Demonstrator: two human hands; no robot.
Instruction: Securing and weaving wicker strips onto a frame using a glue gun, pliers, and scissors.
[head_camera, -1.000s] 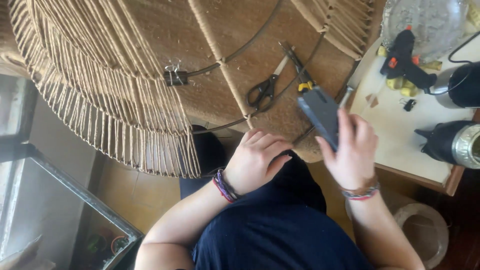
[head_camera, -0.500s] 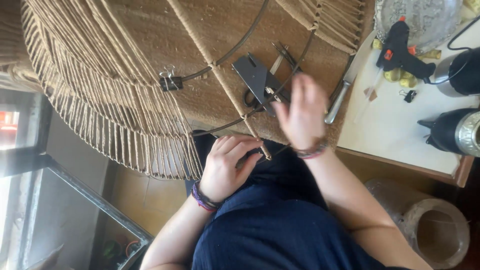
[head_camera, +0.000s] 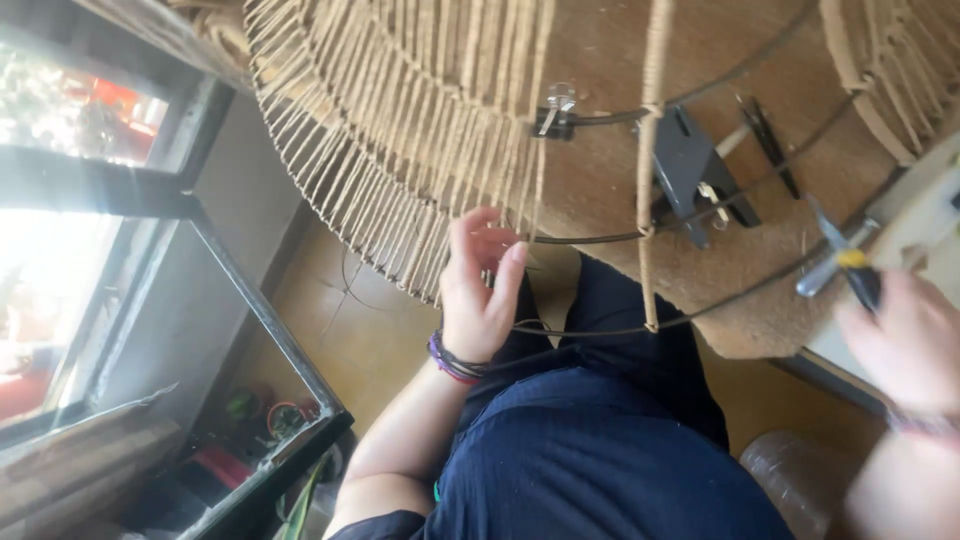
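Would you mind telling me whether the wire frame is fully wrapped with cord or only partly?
Partly: cord covers the left section, while the wire frame beside the left hand stays bare.

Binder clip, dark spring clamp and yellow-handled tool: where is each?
binder clip (head_camera: 556, 112), head view, its silver handles on the wire.
dark spring clamp (head_camera: 690, 165), head view, its body.
yellow-handled tool (head_camera: 850, 262), head view, its yellow collar by the right hand (head_camera: 910, 340).

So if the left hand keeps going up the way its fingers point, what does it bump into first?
Probably the hanging jute cords on the wire frame; the left hand already has its fingertips at that wire, though depth is hard to judge.
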